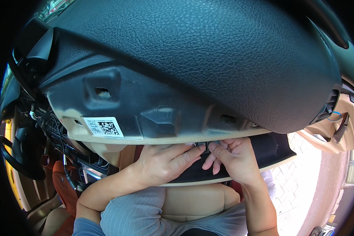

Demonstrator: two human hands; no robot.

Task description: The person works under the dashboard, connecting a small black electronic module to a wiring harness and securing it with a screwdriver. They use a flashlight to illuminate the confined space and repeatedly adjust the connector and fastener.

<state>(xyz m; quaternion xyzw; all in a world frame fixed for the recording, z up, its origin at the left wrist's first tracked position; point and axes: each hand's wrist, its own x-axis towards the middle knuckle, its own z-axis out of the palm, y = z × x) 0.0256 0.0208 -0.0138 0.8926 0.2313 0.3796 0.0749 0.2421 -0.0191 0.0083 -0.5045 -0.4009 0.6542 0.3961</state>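
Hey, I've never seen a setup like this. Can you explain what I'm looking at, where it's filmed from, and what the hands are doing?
There's no robot here: these are a person's bare hands inside a car. The single picture comes from a wide camera worn on the head, looking down, so straight edges bend. The big black shape is the dashboard, with a white label stuck to its lower face. Under its edge, the left hand and right hand meet at a small dark part; their grip on it is too hidden to tell. Below lies a black panel with a pale edge. A beige seat shows between the person's legs.
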